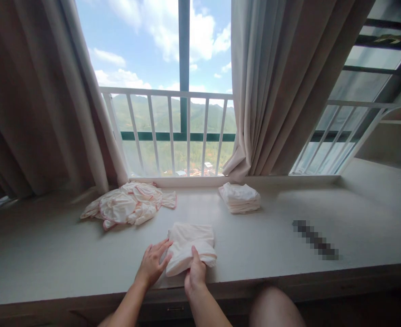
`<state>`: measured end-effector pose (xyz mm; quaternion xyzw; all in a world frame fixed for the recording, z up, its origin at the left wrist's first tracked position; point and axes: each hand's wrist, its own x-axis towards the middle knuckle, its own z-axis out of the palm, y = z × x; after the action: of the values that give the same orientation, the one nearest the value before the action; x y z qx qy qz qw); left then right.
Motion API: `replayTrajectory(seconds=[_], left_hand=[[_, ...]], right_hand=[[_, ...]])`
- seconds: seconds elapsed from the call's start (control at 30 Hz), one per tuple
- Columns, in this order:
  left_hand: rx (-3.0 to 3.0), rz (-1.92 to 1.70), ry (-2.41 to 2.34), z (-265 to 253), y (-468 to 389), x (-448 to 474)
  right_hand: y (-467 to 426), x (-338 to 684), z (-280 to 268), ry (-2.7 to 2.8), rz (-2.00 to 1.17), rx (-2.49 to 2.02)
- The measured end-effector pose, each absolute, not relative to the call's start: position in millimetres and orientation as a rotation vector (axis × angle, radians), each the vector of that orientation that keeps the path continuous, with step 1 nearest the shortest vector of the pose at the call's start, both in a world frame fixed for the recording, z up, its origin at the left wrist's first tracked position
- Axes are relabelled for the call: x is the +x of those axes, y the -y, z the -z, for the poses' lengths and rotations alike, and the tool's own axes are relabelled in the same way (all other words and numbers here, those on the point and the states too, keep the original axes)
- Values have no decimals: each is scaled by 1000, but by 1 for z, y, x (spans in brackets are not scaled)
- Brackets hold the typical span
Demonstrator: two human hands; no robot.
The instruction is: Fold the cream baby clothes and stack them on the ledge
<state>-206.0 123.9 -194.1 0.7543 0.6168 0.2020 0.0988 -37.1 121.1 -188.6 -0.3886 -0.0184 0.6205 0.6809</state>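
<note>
A white folded cloth lies near the front edge of the ledge, folded into a rough square. My right hand grips its near right corner, thumb on top and fingers hidden underneath. At its left side my left hand rests with fingers stretched out, the tips touching the cloth's edge. Behind and to the left sits a loose heap of white cloths with pink trim. A neat stack of folded white cloths stands farther back, right of the middle.
The wide pale ledge runs under a window with a white railing. Long curtains hang at both sides. A blurred-out dark long item lies at the right. A drawer handle shows below the front edge.
</note>
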Motion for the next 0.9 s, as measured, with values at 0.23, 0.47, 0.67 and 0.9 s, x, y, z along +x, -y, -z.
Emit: replayTrajectory(seconds=[0.23, 0.47, 0.67, 0.9], left_hand=[[2202, -597, -1783, 193, -125, -209], [2160, -611, -1777, 203, -134, -216], [2200, -607, -1795, 212, -140, -220], [2244, -521, -1823, 212, -142, -220]], right_hand=[[-129, -23, 199, 84, -1427, -787], [-150, 12, 194, 65, -1589, -639], [-223, 68, 135, 372, -1647, -643], [-368, 159, 49, 564, -1540, -495]])
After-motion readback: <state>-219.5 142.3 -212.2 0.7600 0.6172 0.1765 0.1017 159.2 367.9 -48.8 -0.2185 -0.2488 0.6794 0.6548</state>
